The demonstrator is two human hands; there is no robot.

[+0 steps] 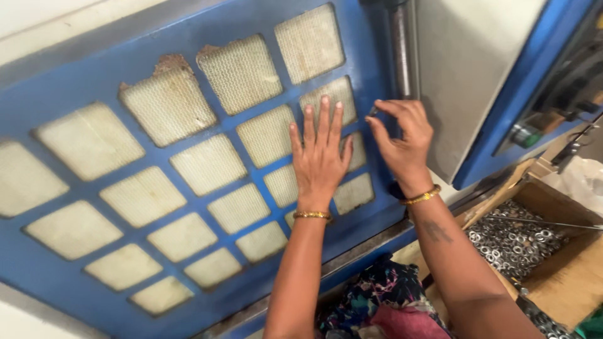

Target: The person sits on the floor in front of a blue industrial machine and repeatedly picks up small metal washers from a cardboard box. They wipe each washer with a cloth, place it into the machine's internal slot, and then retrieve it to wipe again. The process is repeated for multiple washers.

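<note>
A large blue metal guard panel [188, 157] with many mesh-filled square windows fills the view. My left hand [320, 154] lies flat against it, fingers spread upward over the mesh windows near its right edge. Beside it, my right hand [402, 147] pinches a small dark piece [374, 111] between thumb and fingertips at the panel's right border, next to a steel rod [401, 50]. Both wrists carry gold bangles.
A grey machine housing [477, 75] with a blue frame stands right of the rod. A cardboard box [565, 276] at the lower right holds several small metal washers. Patterned cloth [383, 301] lies below my arms.
</note>
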